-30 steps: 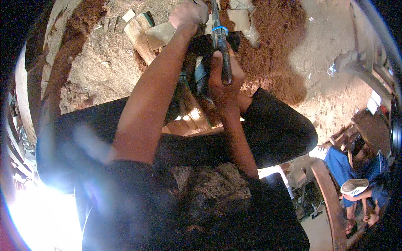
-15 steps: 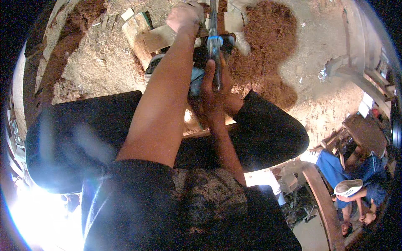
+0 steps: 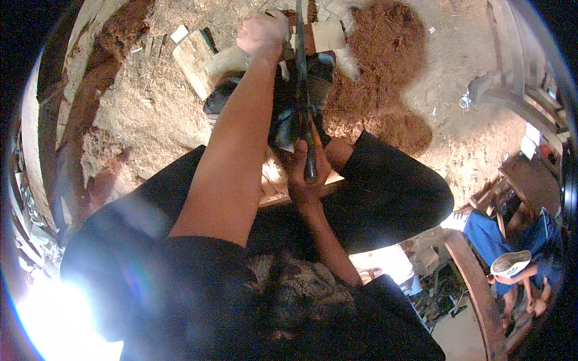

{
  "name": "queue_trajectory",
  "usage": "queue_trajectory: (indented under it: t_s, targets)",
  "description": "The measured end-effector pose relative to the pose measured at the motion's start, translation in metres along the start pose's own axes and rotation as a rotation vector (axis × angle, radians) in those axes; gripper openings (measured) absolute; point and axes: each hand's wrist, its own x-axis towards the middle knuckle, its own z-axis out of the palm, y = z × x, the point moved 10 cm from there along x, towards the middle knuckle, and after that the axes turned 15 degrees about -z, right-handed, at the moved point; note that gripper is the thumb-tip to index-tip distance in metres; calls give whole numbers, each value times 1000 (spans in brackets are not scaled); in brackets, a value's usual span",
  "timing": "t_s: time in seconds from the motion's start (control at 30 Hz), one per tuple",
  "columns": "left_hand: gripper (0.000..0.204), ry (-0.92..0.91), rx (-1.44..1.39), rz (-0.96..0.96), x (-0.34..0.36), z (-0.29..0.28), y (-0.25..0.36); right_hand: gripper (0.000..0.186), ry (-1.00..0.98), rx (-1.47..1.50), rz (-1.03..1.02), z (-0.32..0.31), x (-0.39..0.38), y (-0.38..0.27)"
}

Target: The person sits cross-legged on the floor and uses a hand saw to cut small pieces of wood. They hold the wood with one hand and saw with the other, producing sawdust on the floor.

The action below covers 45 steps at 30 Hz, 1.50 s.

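Observation:
My right hand [image 3: 310,165] is wrapped round the near end of a long, narrow dark tool [image 3: 301,78] between my knees. The tool runs straight away from me and leaves the picture at the far edge; its far end is out of sight. My left hand [image 3: 263,33], arm stretched out, is closed like a fist just left of the tool, beside some wood pieces. What its fingers hold is hidden. A pale square wood piece [image 3: 328,36] lies just right of the tool, and a pale board [image 3: 194,63] lies left of my left hand.
Reddish-brown sawdust [image 3: 385,72] lies heaped on the ground at the right, with paler shavings around it. Timber frames [image 3: 518,99] stand at the far right. At the lower right sits another person in blue clothes [image 3: 490,240], near a curved wooden beam [image 3: 472,289].
My right hand has drawn back toward my body, bringing the long dark tool with it. My left hand stays in nearly the same place. The view has shifted slightly.

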Motion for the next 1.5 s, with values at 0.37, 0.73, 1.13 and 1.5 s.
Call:
queue_trajectory:
  t_s: [0.37,0.73,1.13,1.5]
  targets:
    - [56,-28,33,-36,-8,-7,7,32,-73,-46,117,-2,9,-3]
    - [56,18,55,-20,-4,-3,5,37,-33,26,94,6,-3,22]
    - [57,6,63,-18,2,-3,3,50,-64,67,19,12,-4,9]
    - [59,21,83,-7,7,3,0,45,-42,-48,-74,2,26,-11]
